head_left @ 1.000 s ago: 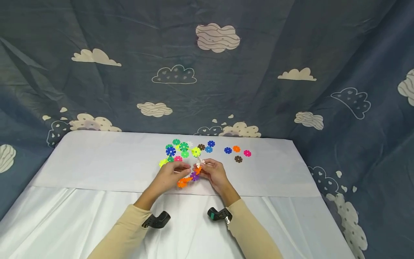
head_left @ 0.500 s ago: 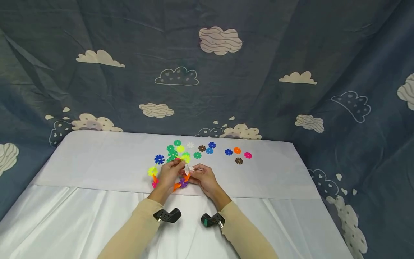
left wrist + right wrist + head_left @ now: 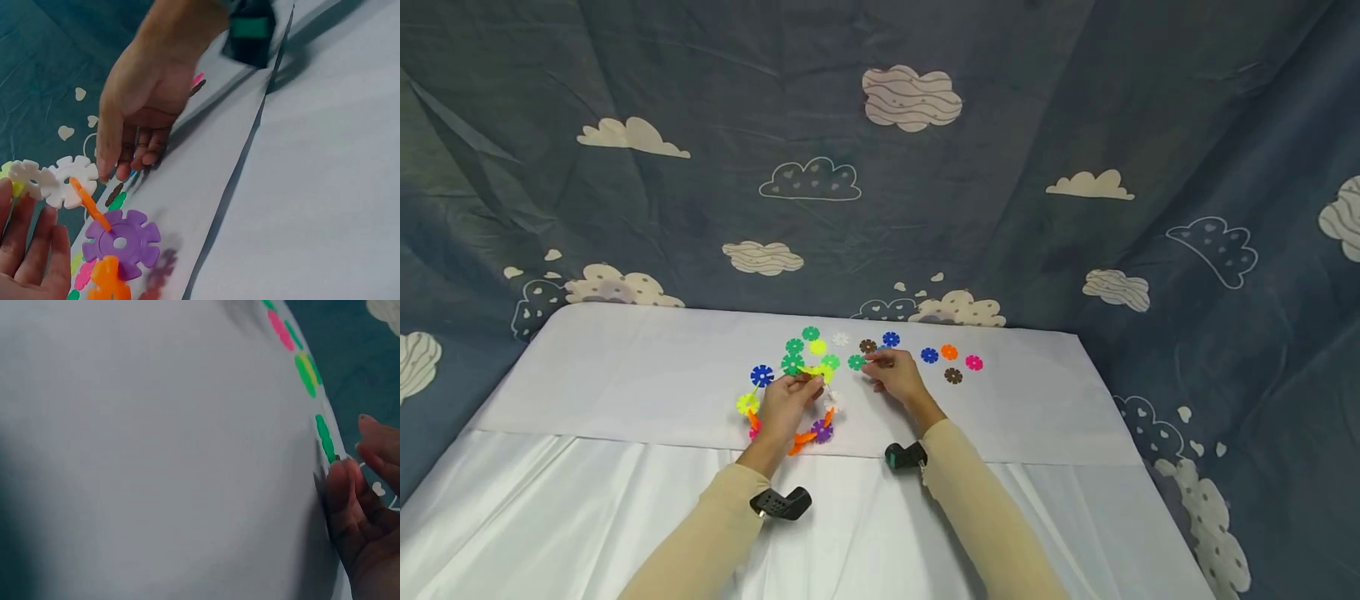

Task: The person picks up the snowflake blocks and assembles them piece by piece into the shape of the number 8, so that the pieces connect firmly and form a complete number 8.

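My left hand (image 3: 784, 410) pinches a chain of interlocking notched plastic discs near a yellow disc (image 3: 826, 372). Linked along the chain are white discs (image 3: 67, 182), orange discs and a purple disc (image 3: 125, 240), with a blue disc (image 3: 762, 376) on its far left side. The chain curves round the left hand, which covers part of it. My right hand (image 3: 900, 378) is apart from the chain, fingers loosely bent and nothing visible between them. Its fingertips are right by a loose green disc (image 3: 856, 362) and overlap a light blue one.
Loose discs lie on the white tabletop (image 3: 1037, 400): a brown disc (image 3: 953, 376), an orange disc (image 3: 950, 352) and a pink disc (image 3: 973, 362) to the right, a white disc (image 3: 841, 339) and several green ones behind the chain. A dark cloud-patterned cloth (image 3: 970, 208) hangs behind.
The hands met at the chain's white discs half a second ago. My right hand has since let go and moved right and forward; the left keeps the chain, which shifted left over the second.
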`<state>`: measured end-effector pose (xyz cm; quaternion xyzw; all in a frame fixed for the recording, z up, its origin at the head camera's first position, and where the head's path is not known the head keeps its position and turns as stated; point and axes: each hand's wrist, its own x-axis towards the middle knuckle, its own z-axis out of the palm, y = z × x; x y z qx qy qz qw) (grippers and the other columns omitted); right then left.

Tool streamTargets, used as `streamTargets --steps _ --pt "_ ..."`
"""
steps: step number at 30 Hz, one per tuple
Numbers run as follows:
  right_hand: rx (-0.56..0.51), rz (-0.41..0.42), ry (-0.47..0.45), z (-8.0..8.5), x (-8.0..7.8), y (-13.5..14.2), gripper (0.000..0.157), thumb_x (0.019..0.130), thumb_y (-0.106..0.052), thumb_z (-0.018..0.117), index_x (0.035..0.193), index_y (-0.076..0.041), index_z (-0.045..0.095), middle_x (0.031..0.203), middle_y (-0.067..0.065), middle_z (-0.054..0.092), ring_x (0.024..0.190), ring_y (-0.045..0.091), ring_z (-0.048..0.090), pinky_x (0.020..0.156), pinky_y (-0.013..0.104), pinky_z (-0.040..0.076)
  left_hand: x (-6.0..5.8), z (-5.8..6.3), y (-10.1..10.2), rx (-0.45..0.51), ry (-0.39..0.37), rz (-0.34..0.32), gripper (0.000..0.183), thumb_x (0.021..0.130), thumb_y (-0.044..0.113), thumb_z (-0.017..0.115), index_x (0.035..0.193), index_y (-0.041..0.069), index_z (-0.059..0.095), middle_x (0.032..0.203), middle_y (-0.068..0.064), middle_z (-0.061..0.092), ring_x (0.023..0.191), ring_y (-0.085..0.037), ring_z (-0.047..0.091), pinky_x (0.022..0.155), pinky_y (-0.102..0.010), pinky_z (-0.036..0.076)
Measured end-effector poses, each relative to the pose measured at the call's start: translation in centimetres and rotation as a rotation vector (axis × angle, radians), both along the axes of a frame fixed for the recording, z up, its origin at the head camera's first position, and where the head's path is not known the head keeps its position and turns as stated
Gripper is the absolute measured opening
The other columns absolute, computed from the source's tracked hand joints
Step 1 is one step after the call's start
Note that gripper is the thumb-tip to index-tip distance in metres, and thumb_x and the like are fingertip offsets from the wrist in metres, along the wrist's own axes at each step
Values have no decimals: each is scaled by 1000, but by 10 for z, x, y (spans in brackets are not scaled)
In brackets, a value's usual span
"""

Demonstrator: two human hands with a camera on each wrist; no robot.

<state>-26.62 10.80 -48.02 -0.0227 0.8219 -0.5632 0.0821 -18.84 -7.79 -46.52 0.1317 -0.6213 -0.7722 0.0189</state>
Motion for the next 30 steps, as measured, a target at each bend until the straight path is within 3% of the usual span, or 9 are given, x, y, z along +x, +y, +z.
streamTargets --steps 6,9,11,14,18,20,23,26,30 --pt "473 98 78 5 -21 -12 34 84 -21 77 114 -8 70 85 4 57 79 17 49 67 27 39 2 1 -5 -18 35 -37 20 89 9 70 99 -6 63 95 -15 70 85 -19 69 80 -27 56" --pt "578 125 85 8 -24 -17 31 83 -23 78 109 -8 69 85 4 56 79 19 50 69 32 41 -1 -1 -5 -70 6 -64 20 91 9 67 103 -6 61 101 -18 69 90 -22 69 84 -28 55" --pt "590 117 86 8 -24 -19 28 82 -20 79 104 -8 67 87 3 57 80 19 51 73 33 44 -2 -1 -6 -93 -2 -81 21 92 8 65 106 -7 59 102 -18 68 92 -24 68 85 -28 54" --pt "476 82 75 7 -22 -17 23 81 -11 78 99 -7 65 89 4 60 79 17 53 73 32 49 -2 1 -6 -128 -2 -94 22 94 9 63 107 -7 58 103 -18 67 93 -23 67 85 -26 54" --pt "99 82 22 3 -16 -10 17 82 4 73 96 0 65 83 6 62 64 13 59 57 28 54 0 2 -5 -147 -2 -110 22 94 9 63 108 -6 57 106 -17 65 91 -18 65 83 -24 55" --pt "-107 114 -2 5 -11 -9 14 85 7 68 98 5 65 80 7 64 58 15 61 52 27 54 1 2 -5 -143 -4 -124 21 94 7 62 109 -7 57 107 -19 64 90 -17 65 83 -25 55" --pt "-297 212 20 20 -5 -11 16 89 5 63 104 12 62 82 10 66 62 13 62 58 26 56 3 2 -4 -122 7 -149 19 95 5 60 109 -7 56 109 -20 63 93 -21 67 84 -28 55" --pt "-337 348 63 40 -1 -16 21 92 3 60 108 17 58 90 22 64 69 12 63 68 28 58 3 3 -4 -89 50 -163 18 95 2 58 108 -9 54 108 -22 62 97 -26 67 85 -29 54" --pt "-262 461 85 59 2 -20 22 94 0 59 109 16 58 99 27 60 76 14 62 78 35 58 3 3 -3 -87 72 -173 20 95 2 58 109 -11 53 109 -24 61 99 -28 67 85 -29 54"
